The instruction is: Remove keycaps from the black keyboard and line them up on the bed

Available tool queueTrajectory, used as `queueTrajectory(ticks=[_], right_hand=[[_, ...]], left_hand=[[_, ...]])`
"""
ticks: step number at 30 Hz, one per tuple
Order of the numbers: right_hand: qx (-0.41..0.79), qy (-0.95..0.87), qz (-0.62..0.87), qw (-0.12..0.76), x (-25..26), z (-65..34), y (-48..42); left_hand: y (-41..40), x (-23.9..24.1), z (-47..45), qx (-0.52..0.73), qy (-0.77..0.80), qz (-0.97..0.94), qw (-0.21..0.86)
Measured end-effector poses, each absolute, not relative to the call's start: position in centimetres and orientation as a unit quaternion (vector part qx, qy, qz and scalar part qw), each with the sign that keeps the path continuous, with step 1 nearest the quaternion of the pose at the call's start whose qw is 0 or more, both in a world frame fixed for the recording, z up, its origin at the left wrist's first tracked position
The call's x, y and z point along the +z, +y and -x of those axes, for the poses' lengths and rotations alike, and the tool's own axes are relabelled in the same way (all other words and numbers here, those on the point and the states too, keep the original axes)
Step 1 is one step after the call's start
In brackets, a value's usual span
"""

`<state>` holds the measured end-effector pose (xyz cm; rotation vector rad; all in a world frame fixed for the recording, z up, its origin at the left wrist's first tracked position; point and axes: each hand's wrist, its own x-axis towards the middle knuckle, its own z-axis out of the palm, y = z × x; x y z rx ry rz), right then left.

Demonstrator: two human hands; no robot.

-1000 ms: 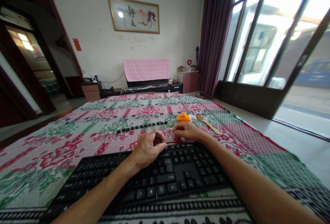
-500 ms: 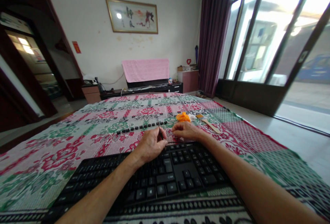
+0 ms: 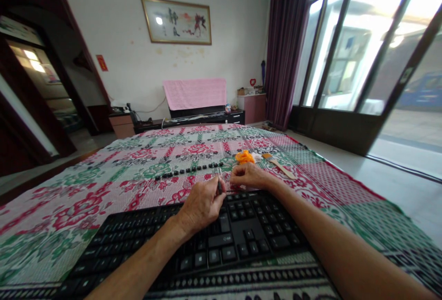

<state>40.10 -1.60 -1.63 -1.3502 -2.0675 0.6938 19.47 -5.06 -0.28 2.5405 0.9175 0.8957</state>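
Observation:
A black keyboard [image 3: 207, 235] lies on a flowered cloth [image 3: 103, 185] right in front of me. My left hand [image 3: 202, 203] rests on the keyboard's top rows, fingers pinched round a thin dark tool [image 3: 218, 184] that stands nearly upright. My right hand [image 3: 249, 175] sits at the keyboard's far edge with curled fingers pressed down; what they hold is hidden. A row of loose black keycaps [image 3: 188, 170] lies on the cloth just beyond both hands.
An orange cloth wad [image 3: 244, 156] and a wooden-handled brush [image 3: 279, 165] lie beyond my right hand. Bare floor runs along the right, beside tall glass doors [image 3: 362, 60]. A low cabinet with a pink cover [image 3: 195, 93] stands at the far wall.
My left hand has shifted slightly right and turned the thin tool from slanted to nearly upright. My right hand has barely moved.

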Motion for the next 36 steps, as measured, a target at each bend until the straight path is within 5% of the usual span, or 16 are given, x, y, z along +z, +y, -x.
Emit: queueTrajectory(ticks=[8,21,32,36], right_hand=[[0.270,-0.769,0.507,0.280,-1.6,-40.1,-1.6],[0.262,-0.777,0.503,0.271,-1.6,-40.2,-1.6],[0.271,-0.777,0.505,0.260,-1.7,-40.2,-1.7],[0.268,-0.778,0.507,0.258,-1.7,-40.2,-1.7]], left_hand=[[-3.4,-1.3,-19.6,0.368,0.395,-0.788,0.296],[-5.3,-1.1,-19.6,0.368,0.341,-0.850,0.158],[-3.5,-2.0,-19.9,0.396,0.431,-0.754,0.299],[-4.1,-1.9,-19.8,0.405,0.419,-0.770,0.259]])
